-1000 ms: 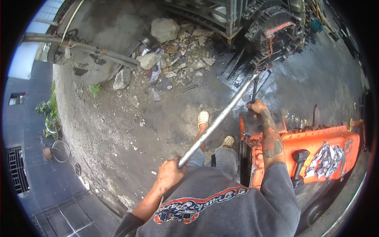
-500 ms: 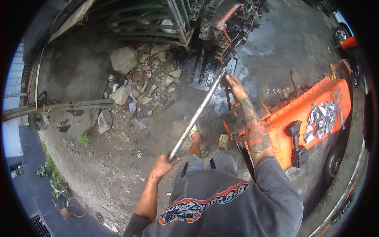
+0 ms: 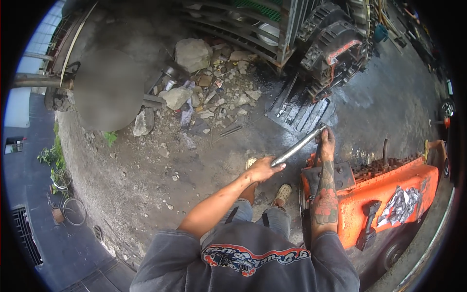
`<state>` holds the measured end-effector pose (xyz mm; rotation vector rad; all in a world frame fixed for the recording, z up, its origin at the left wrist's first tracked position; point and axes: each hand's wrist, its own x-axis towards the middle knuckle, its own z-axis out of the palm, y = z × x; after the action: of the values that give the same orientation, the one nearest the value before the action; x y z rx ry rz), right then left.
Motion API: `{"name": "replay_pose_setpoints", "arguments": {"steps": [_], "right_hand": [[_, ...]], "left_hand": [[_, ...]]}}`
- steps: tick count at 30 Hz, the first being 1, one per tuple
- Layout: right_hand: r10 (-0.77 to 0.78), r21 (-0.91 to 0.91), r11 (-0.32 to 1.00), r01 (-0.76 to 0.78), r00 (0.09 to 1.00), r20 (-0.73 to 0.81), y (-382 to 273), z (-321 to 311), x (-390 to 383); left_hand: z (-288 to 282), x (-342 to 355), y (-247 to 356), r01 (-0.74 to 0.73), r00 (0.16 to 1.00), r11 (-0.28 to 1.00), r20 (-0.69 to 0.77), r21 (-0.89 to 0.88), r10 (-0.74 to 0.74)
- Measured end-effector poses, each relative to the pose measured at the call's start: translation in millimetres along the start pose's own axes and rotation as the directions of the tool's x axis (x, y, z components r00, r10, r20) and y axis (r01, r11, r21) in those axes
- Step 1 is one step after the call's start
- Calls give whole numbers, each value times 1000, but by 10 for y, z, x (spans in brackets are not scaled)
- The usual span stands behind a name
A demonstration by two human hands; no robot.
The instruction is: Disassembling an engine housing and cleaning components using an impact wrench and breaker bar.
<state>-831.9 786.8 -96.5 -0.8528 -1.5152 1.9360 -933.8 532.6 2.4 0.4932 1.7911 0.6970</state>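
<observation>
Silver pipe [image 3: 299, 146], left of the orange casing [image 3: 369, 190], spanning both hands: the left hand [image 3: 261, 170] curls its fingers around the lower end, the right hand [image 3: 327, 139] around the upper. Beyond the casing, teal bucket [image 3: 381, 33], contents indiscernible. Grey shirt [image 3: 262, 278] bears red-bordered lettering.

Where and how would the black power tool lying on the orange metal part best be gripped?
Probably around the slim handle, from above: the black power tool lies on its side on the orange metal part, leaving that handle uncovered between wider head and base. The right hand is nearer than the left hand, so it likely suits better.
</observation>
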Motion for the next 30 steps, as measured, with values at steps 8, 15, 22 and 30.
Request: {"name": "replay_pose_setpoints", "arguments": {"steps": [8, 15, 22, 30], "right_hand": [[-2, 7, 1000, 2, 997, -73, -16, 29, -110], [130, 176, 973, -151, 984, 124, -251, -162, -62], [58, 259, 958, -122, 969, 241, -355, -265, -84], [-6, 118, 993, -2, 998, 63, -170, -96, -65]], "left_hand": [[232, -262, 120, -32, 976, 982, -204, 188, 70], [268, -235, 73, -82, 944, 957, -286, 278, 163], [265, -268, 255, 81, 964, 946, -268, 313, 6], [489, -527, 517, 64, 914, 869, -378, 491, 146]]}}
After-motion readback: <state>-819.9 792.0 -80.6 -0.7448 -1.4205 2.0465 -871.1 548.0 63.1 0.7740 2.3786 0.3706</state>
